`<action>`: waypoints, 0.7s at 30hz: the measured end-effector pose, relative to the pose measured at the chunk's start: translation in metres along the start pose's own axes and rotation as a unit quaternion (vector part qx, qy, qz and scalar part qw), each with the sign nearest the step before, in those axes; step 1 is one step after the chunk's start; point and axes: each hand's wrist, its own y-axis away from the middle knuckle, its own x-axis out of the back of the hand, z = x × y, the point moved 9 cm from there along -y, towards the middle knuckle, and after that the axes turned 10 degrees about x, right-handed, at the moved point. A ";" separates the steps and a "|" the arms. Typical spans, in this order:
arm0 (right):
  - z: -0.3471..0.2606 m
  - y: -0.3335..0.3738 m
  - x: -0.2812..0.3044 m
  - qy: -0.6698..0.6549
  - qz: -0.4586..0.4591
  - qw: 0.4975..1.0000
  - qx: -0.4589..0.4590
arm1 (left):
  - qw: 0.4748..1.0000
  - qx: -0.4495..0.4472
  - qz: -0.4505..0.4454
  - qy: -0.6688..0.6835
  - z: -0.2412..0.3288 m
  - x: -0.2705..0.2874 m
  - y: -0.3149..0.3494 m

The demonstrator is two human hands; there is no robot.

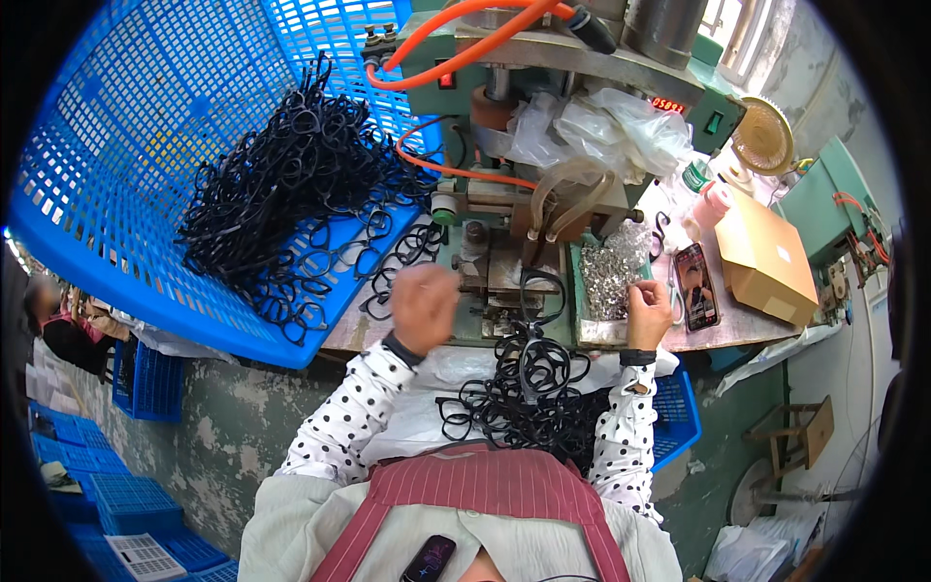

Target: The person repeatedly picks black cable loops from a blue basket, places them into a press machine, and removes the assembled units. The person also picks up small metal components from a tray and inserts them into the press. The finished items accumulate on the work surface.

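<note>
My left hand [425, 308], smeared by motion, hovers at the front of the green press machine [472, 315], beside a few loose black eyeglass frames [412, 247]. Its fingers are too blurred to read. My right hand [648, 315] is at the right edge of a green tray [603, 333] heaped with small shiny metal parts [606, 276]. Thumb and fingertips there are pinched together; whatever they hold is too small to make out. Between my hands a black eyeglass frame [560, 306] hangs at the machine's fixture. Below it, more black frames [485, 407] are piled over my lap.
A large blue basket [194, 310] tilts at the left with a heap of black eyeglass frames [291, 175]. A phone [695, 286], an open cardboard box [766, 252] and a pink bottle [713, 204] stand right of the tray. Orange hoses [456, 34] cross the machine above.
</note>
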 end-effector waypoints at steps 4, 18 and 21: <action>-0.023 0.003 0.004 0.015 0.026 0.998 0.047 | 0.948 0.188 -0.080 -0.246 -0.100 -0.012 0.017; -0.061 0.009 -0.006 0.044 0.034 0.990 0.132 | 0.927 0.267 -0.100 -0.244 -0.145 -0.005 0.019; -0.080 0.008 -0.022 -0.020 -0.012 0.996 0.090 | 0.972 0.212 0.031 -0.095 -0.068 0.016 -0.018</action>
